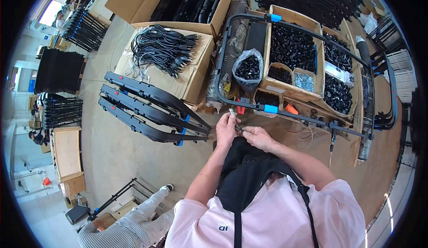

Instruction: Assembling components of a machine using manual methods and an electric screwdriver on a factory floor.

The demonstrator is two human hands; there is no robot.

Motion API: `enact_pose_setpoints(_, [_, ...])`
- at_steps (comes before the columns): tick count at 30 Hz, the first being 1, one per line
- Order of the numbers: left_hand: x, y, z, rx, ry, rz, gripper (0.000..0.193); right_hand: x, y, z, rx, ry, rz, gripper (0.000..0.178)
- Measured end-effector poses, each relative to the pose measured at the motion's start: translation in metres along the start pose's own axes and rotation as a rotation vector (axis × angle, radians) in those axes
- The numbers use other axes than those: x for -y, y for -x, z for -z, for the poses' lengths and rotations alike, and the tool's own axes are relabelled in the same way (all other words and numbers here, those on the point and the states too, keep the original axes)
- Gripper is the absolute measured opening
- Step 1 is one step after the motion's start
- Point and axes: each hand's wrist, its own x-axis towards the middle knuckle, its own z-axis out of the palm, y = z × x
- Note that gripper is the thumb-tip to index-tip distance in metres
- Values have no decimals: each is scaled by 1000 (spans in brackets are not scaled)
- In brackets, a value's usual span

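Close in front of my body, both hands are closed and nearly meet. My left hand (225,131) pinches a small silvery piece (232,111) that sticks up past its fingertips. The fingers of my right hand (259,138) are pressed together beside it, at a short dark piece (239,128) between the two hands; its kind is too small to tell. Just beyond them lies a black tubular frame (217,72) with blue clips, across the parts boxes. Red-handled pliers (241,107) sit at its near edge.
Wooden boxes (266,54) of black plastic parts stand beyond, beside a clear bag (248,72) of more. Bundled black cables (162,47) top a carton (200,80) at left. Several curved black frame parts (147,109) jut nearby. Another person (129,230) is at lower left.
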Motion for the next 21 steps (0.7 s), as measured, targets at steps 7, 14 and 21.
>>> enact_pose_setpoints(7, [-2, -28, 2, 128, -128, 61, 23, 2, -9, 3, -169, 114, 3, 36])
enact_pose_setpoints(14, [2, -46, 17, 280, -155, 52, 24, -10, -18, -5, -186, 129, 29, 33])
enact_pose_setpoints(21, [-10, -61, 31, 350, 123, 279, 20, -12, -29, -9, -156, -117, -19, 32])
